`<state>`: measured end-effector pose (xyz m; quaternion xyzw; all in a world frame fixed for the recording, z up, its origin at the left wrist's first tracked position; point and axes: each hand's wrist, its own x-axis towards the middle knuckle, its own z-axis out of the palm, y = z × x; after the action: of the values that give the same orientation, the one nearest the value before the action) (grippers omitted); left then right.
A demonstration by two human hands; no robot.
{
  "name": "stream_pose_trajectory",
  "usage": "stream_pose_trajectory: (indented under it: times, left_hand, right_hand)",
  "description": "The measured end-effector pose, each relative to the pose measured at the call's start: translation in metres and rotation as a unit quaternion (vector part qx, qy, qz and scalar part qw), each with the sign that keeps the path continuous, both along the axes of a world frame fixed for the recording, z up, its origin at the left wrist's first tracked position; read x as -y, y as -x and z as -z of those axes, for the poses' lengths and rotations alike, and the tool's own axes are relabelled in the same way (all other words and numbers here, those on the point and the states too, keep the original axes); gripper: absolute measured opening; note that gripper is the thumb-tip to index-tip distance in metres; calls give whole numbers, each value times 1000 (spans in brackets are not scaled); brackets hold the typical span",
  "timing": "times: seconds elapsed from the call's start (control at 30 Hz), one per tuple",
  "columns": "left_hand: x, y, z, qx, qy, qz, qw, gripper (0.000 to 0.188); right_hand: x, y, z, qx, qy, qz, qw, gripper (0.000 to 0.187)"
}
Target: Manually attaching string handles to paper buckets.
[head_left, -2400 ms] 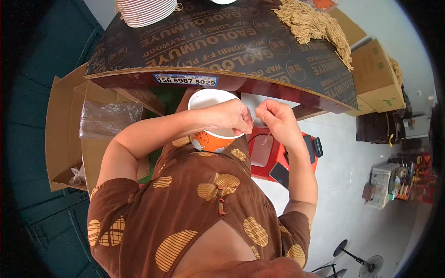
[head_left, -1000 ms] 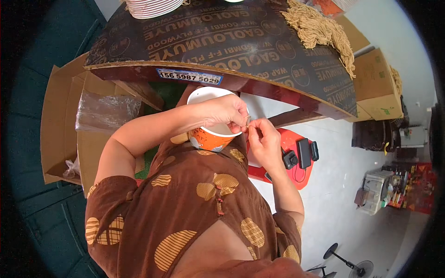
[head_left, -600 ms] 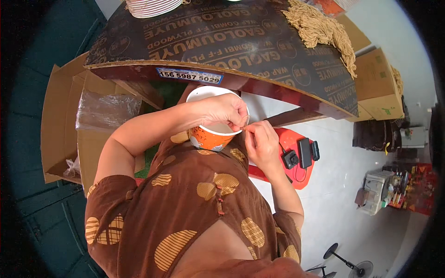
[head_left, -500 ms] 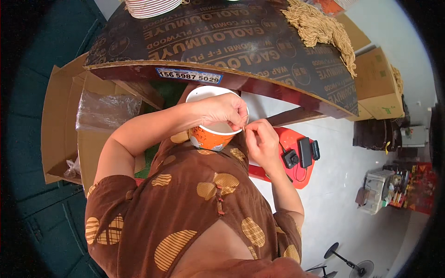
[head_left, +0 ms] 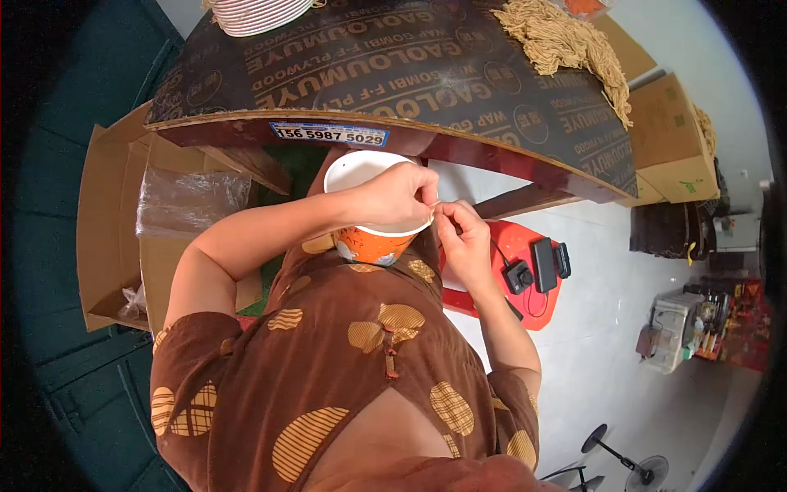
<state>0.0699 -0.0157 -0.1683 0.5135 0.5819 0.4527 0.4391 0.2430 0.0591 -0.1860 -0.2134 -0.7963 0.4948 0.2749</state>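
Note:
An orange paper bucket (head_left: 379, 245) with a white inside and rim stands in my lap, close to the table's edge. One small dark hole shows in its far left wall. My left hand (head_left: 397, 195) reaches across the bucket's mouth, its fingers pinched at the right side of the rim. Just outside that rim, my right hand (head_left: 466, 243) has thumb and forefinger pressed together. Between the fingertips shows a short bit of pale cord (head_left: 434, 205). The fingers hide most of it, so I cannot tell whether it passes through the bucket wall.
Ahead is a dark plywood table (head_left: 369, 74) bearing a stack of white-rimmed buckets (head_left: 256, 15) and a heap of beige cords (head_left: 566, 45). A red stool (head_left: 525, 307) with small black devices stands right. Cardboard boxes (head_left: 111, 213) flank me; a fan (head_left: 648, 471) is lower right.
Both hands stay at the bucket's right rim. My right hand has risen slightly, and the fingertips have shifted a little around the cord. The whole view has moved slightly.

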Motion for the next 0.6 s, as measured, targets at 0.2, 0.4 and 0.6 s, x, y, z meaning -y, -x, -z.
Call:
stream_pose_trajectory:
  times: [0.2,0.4,0.6]
  left_hand:
    - [6,-7,-9,-170,-86,-14,982,11]
    - [7,-10,-13,-228,-165,11,959,13]
    - [5,-10,-9,-210,-220,23,952,22]
  right_hand:
    - [-4,1,3,22,142,-28,989,10]
    - [-7,1,-4,22,298,-69,952,10]
    - [-12,-3,5,-13,362,-83,928,7]
